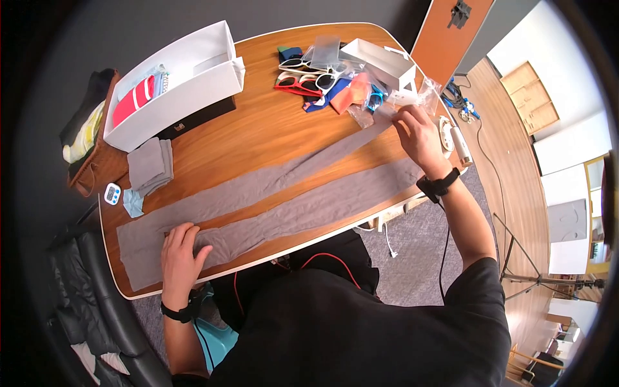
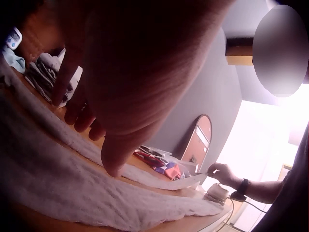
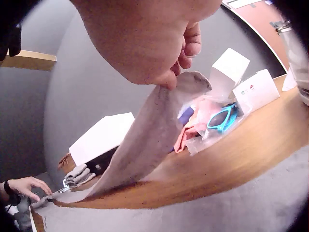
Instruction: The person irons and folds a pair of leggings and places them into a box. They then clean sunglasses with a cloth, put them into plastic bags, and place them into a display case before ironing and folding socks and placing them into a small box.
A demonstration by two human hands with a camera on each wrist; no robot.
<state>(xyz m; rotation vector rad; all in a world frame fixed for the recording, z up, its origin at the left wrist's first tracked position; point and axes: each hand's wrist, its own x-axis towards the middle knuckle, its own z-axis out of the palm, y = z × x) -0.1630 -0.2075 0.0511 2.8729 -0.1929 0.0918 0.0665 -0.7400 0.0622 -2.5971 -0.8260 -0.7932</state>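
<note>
A pair of grey trousers (image 1: 309,209) lies stretched across the wooden table, its two legs running to the right and its waist end at the left. My right hand (image 1: 420,140) pinches the hem of the far trouser leg (image 3: 145,125); the right wrist view has that end raised off the tabletop. Over at the left, my left hand (image 1: 182,261) rests on the upper part of the trousers with its fingers extended. Its palm and thumb (image 2: 114,162) fill much of the left wrist view. The near leg lies flat along the table's front edge.
Behind stands a white box (image 1: 193,80) holding folded clothes. A folded grey stack (image 1: 150,166), a light blue cloth (image 1: 133,202) and a small timer (image 1: 112,193) sit at the left. Sunglasses (image 1: 325,82), plastic bags and a white box lid (image 1: 380,64) crowd the back right.
</note>
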